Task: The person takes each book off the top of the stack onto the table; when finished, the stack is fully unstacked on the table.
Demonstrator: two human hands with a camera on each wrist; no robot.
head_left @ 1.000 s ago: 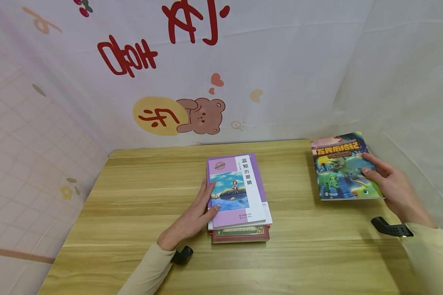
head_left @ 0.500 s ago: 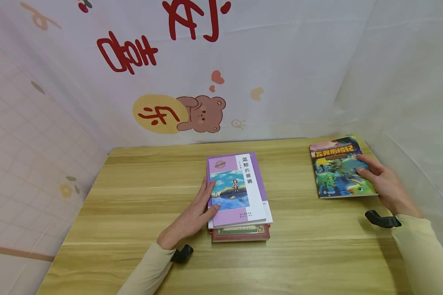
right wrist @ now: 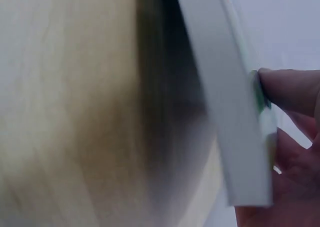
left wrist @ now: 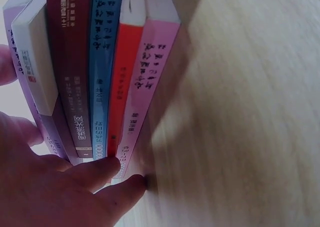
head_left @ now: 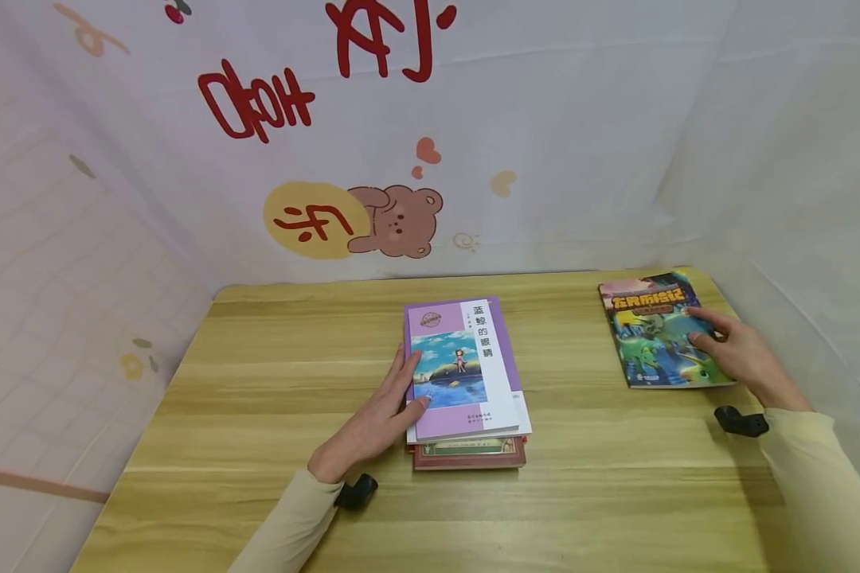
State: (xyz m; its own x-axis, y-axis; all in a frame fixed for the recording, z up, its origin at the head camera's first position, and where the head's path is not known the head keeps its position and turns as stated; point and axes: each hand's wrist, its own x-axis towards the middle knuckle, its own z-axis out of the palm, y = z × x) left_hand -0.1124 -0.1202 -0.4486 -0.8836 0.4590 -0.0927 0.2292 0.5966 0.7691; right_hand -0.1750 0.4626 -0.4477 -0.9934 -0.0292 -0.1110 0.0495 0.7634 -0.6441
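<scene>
The dinosaur book [head_left: 659,333] under my right hand [head_left: 732,356] was a thin paperback with a busy green-and-blue cartoon cover and orange title letters across the top. It lay flat at the far right corner of the tabletop [head_left: 272,398], my fingers spread on the cover and my thumb at its right edge — in the right wrist view the page block looked slightly raised off the wood, my fingertips curled around its edge.

My left hand [head_left: 380,418] rested flat, fingers straight, against the left side of the stack of books [head_left: 466,382] in the middle of the tabletop. Its top book had a purple cover with a white band, a sea-and-sky picture and a vertical Chinese title. From the left wrist view I counted five spines in the stack — purple, maroon, blue, red and pink — so with the dinosaur book that made six books, well apart in two places.

The tabletop was pale striped wood. Behind it hung a white cloth backdrop [head_left: 559,143] with red lettering, a brown cartoon bear [head_left: 396,222] beside a yellow blob, and small hearts; a pink tiled-pattern cloth closed off the left.
</scene>
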